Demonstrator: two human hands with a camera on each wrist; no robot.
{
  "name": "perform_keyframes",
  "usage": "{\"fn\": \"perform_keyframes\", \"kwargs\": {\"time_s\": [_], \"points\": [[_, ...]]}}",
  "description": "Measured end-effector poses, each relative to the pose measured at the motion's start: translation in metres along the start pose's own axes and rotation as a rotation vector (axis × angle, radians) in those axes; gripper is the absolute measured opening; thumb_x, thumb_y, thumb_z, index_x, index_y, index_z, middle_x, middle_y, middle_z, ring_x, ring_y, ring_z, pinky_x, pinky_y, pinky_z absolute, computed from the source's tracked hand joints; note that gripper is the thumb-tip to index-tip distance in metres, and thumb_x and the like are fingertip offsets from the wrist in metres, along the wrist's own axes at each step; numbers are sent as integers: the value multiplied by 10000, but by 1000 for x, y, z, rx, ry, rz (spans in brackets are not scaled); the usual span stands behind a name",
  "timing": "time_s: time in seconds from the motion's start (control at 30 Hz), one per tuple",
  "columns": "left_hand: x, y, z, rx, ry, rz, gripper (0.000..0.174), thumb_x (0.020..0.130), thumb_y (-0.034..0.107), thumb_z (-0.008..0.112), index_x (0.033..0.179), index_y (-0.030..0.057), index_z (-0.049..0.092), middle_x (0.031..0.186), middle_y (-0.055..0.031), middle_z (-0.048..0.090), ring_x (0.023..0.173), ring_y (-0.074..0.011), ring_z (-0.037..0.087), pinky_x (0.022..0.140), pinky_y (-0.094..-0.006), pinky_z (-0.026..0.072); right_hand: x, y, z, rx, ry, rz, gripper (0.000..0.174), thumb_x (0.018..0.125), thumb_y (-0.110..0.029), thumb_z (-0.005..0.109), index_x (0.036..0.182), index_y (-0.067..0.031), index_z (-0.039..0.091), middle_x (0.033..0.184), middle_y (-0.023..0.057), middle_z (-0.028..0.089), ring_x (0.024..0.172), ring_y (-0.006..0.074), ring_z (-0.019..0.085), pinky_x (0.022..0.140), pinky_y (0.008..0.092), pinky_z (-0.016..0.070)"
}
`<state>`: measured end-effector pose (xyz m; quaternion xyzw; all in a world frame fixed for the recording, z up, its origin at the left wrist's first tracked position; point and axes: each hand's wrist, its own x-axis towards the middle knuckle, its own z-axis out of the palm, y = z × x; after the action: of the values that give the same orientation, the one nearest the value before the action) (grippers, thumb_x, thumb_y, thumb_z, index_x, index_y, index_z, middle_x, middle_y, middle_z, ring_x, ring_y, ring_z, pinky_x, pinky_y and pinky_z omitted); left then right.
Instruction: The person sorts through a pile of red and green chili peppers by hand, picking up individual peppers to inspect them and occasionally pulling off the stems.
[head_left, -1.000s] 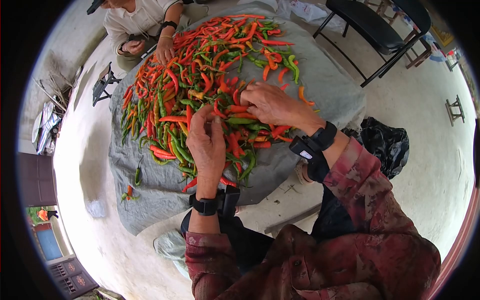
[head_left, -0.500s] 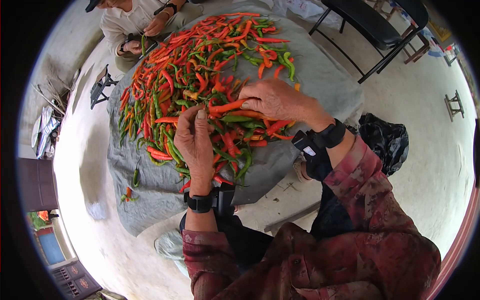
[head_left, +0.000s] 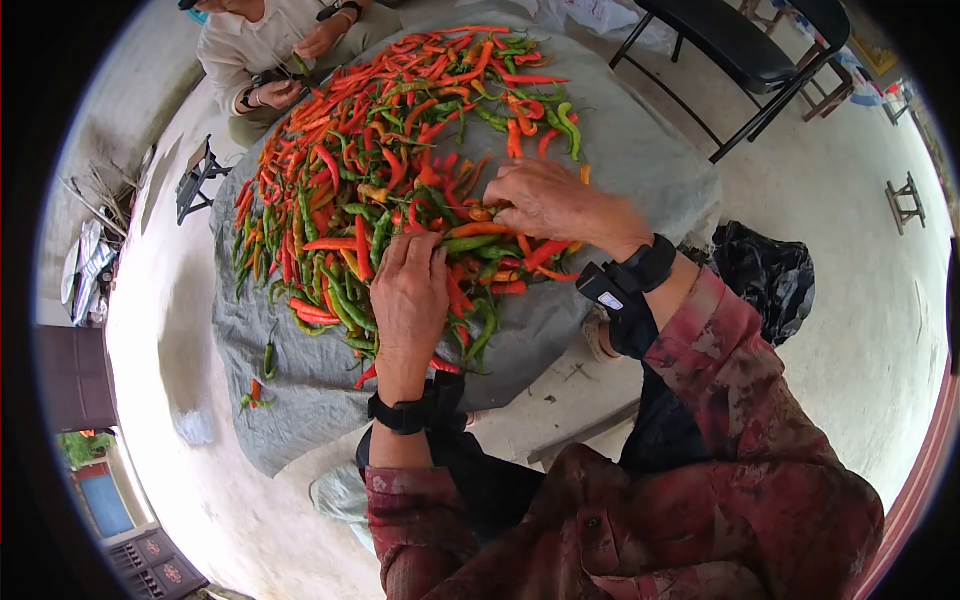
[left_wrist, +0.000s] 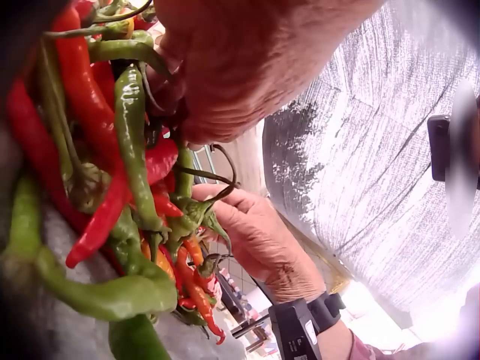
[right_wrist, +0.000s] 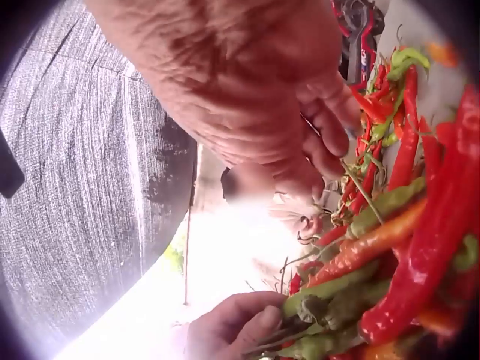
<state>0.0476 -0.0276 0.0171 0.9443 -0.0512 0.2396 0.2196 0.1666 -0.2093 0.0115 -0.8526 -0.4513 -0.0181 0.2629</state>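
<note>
In the head view, a wide heap of red, green and orange chili peppers (head_left: 330, 200) lies in front of me. My left hand (head_left: 408, 290) reaches into its near side, back of the hand up, fingertips hidden among the peppers. The right wrist view has its thumb and forefinger right at the end of a green chili pepper (right_wrist: 341, 285); I cannot tell whether they pinch it. My right hand (head_left: 560, 205) hovers over the right part of the heap, close above an orange chili pepper (head_left: 480, 229). Its fingers (right_wrist: 326, 131) bend loosely, with nothing visible between them.
A grey cloth (head_left: 640, 170) lies under the heap. Across it, another person (head_left: 265, 50) sits handling a pepper. A black folding chair (head_left: 735, 50) stands back right, a black plastic bag (head_left: 765, 280) at the right, and a small stool (head_left: 905, 203) farther off.
Half a second ago my right hand held a red chili pepper with my left fingers at its end; now the right hand shows none. My left hand has turned palm down and lowered into the heap.
</note>
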Motion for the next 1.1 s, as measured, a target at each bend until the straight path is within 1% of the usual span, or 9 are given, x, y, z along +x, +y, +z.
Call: {"fn": "perform_keyframes", "kwargs": {"time_s": [0.27, 0.33, 0.57, 0.73, 0.8, 0.87, 0.9, 0.97, 1.1], "points": [[-2, 2, -9, -158, 21, -87, 133, 819, 7, 559, 947, 22, 593, 881, -136, 595, 787, -308, 602, 675, -370, 471, 14, -2, -8, 170, -12, 127, 161, 864, -174, 549, 958, -43, 554, 843, 91, 584, 806, 262, 581, 728, 367, 450], [-2, 6, -11, -180, 43, -104, 139, 818, 5, 563, 953, 20, 590, 888, -137, 595, 787, -306, 602, 678, -365, 471, 16, -4, -9, 653, 56, 40, 207, 914, -203, 520, 986, -9, 539, 832, 63, 590, 751, 176, 581, 676, 293, 452], [-3, 0, -1, -123, 58, -45, 206, 817, 9, 566, 1021, 28, 588, 994, -146, 583, 820, -314, 607, 715, -365, 486, 21, -4, -8, 1000, 13, 270, 300, 937, -218, 508, 1115, 23, 529, 850, 46, 592, 757, 109, 567, 670, 237, 447], [-4, 3, -1, -72, 14, 7, 202, 806, 12, 568, 1004, 24, 602, 1012, -133, 583, 857, -317, 600, 742, -377, 488, 28, 34, -6, 1300, 418, 513, 368, 894, -169, 577, 1185, 45, 504, 893, 69, 599, 811, 146, 599, 669, 275, 504], [-4, 3, -1, -36, -3, 43, 197, 801, 16, 571, 995, 23, 606, 1008, -128, 586, 868, -317, 596, 751, -379, 486, 30, 44, -4, 1276, 516, 581, 380, 883, -142, 570, 1193, 60, 486, 928, 94, 613, 860, 197, 603, 668, 308, 508], [-4, 4, -1, -4, -11, 73, 200, 792, 26, 580, 989, 26, 608, 996, -123, 589, 890, -315, 587, 766, -383, 479, 26, 41, -8, 407, 385, 614, 349, 846, -88, 567, 1180, 10, 531, 972, 105, 602, 886, 278, 592, 723, 352, 501], [-4, 4, 0, -4, -9, 74, 200, 792, 26, 580, 989, 26, 608, 996, -123, 589, 890, -315, 587, 766, -383, 479, 23, 39, -7, 406, 386, 612, 349, 846, -88, 567, 1180, 10, 531, 972, 105, 602, 886, 278, 592, 723, 352, 501], [-4, 4, 1, 11, -21, 60, 216, 774, 53, 606, 990, 53, 597, 992, -97, 572, 898, -297, 582, 762, -385, 485, 15, 32, 1, 74, -37, 221, 246, 784, -66, 587, 1027, -59, 623, 895, 100, 593, 866, 317, 573, 755, 383, 481], [-3, 6, 2, 39, -19, 70, 216, 772, 51, 606, 988, 56, 598, 990, -90, 575, 899, -293, 584, 759, -380, 488, 4, 36, 22, -207, 58, -30, 170, 739, -66, 648, 889, -42, 572, 840, 88, 544, 915, 261, 504, 804, 370, 424]]}}
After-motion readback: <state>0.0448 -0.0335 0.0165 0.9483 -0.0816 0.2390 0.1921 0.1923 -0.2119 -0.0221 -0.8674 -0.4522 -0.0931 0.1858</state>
